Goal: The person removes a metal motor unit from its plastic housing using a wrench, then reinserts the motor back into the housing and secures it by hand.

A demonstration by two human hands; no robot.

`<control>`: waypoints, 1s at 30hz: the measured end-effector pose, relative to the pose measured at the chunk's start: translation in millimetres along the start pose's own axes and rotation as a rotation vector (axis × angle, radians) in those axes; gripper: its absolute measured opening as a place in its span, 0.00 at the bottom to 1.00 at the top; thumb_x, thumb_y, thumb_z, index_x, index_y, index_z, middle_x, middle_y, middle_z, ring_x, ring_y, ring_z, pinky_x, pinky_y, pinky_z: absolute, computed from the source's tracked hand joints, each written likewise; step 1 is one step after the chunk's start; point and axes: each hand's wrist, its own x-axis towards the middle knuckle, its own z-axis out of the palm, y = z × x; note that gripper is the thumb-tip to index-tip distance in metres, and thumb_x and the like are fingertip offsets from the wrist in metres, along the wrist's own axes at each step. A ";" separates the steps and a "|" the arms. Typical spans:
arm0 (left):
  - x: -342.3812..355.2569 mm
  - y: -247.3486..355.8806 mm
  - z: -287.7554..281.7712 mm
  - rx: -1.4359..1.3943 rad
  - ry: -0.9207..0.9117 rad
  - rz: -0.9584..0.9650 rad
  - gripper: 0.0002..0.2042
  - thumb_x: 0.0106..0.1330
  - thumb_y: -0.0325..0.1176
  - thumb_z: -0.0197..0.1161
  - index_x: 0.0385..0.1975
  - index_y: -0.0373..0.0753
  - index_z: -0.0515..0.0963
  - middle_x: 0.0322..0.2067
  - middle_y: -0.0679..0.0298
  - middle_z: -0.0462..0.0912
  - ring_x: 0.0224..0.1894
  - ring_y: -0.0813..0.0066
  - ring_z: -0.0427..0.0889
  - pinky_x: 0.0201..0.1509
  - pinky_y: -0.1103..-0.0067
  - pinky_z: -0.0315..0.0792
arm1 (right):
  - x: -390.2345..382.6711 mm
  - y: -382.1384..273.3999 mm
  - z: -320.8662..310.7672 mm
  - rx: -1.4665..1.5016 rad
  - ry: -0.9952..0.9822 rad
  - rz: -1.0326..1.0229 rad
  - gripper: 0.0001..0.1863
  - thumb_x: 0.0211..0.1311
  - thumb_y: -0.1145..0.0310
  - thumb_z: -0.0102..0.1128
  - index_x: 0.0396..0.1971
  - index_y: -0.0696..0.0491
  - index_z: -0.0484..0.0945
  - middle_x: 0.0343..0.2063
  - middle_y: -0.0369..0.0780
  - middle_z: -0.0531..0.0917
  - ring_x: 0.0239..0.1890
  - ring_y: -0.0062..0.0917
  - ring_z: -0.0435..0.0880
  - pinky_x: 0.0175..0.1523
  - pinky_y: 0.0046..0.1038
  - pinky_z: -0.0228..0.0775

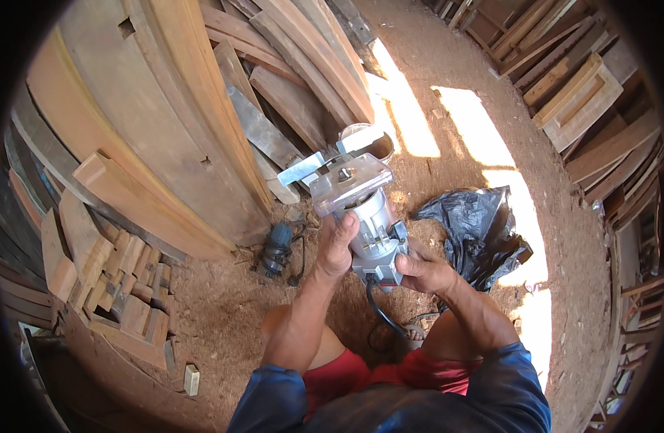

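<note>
Between both hands I hold up a silver trim router (375, 227), tilted with its clear plastic base (351, 185) facing away from me. A metal edge guide (303, 169) sticks out beyond the base. My left hand (338, 242) is wrapped around the router's left side near the base, thumb on top. My right hand (424, 268) grips the lower right of its motor housing. From the housing's near end a black power cord (381, 312) runs down toward my foot. Fingers under the tool are hidden.
A dark blue-green power tool (277, 249) stands on the sawdust floor at left. A black plastic bag (476, 231) lies to the right, and a bucket (381, 144) is beyond the router. Wood offcuts (133, 289) are piled left; large boards (159, 108) lean behind them. More lumber (584, 101) lines the right.
</note>
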 end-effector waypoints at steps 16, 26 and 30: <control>5.4 2.7 4.9 0.075 0.031 0.021 0.34 0.67 0.62 0.55 0.52 0.30 0.73 0.41 0.52 0.82 0.39 0.65 0.86 0.41 0.71 0.83 | 0.9 1.8 -7.9 0.064 -0.005 0.031 0.41 0.67 0.49 0.63 0.70 0.57 0.57 0.58 0.40 0.74 0.58 0.24 0.75 0.56 0.31 0.73; 1.9 9.3 12.0 0.078 -0.005 0.006 0.30 0.66 0.53 0.62 0.55 0.30 0.74 0.44 0.54 0.83 0.43 0.68 0.84 0.48 0.72 0.79 | -5.9 2.0 -19.4 0.093 -0.031 0.064 0.41 0.66 0.52 0.66 0.69 0.57 0.57 0.56 0.39 0.76 0.54 0.25 0.78 0.52 0.31 0.74; -0.5 11.4 12.3 0.070 -0.020 -0.028 0.28 0.66 0.50 0.63 0.54 0.30 0.74 0.44 0.55 0.83 0.44 0.69 0.84 0.48 0.71 0.79 | -5.2 3.7 -19.5 0.100 -0.039 0.069 0.42 0.65 0.51 0.67 0.69 0.58 0.59 0.56 0.40 0.76 0.55 0.25 0.78 0.53 0.31 0.74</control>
